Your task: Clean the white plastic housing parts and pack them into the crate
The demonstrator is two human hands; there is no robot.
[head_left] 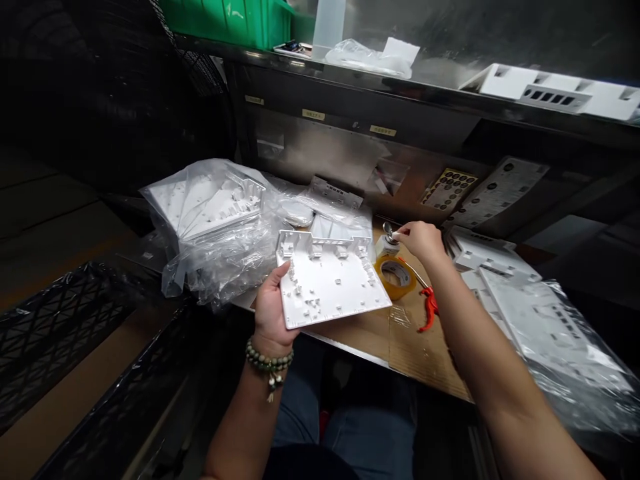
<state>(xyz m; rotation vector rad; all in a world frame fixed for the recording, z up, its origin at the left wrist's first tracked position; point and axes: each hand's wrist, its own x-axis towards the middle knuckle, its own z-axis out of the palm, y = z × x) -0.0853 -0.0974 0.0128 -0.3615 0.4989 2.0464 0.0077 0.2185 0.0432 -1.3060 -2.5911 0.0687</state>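
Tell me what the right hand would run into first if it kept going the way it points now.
The right hand points left, fingertips already at the small white jar above the yellow tape roll. That jar comes first; beyond it probably the white plastic panel held by the left hand, though depth is unclear.

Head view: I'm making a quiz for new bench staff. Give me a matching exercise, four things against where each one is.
Things:
1. white plastic panel
2. roll of yellow tape
3. green bin
4. bagged white panels

Places:
A. on the upper shelf, far left
B. held by the left hand
C. on the bench, just below the right hand
D. on the bench, left of the held panel

Pairs: 1-B, 2-C, 3-A, 4-D
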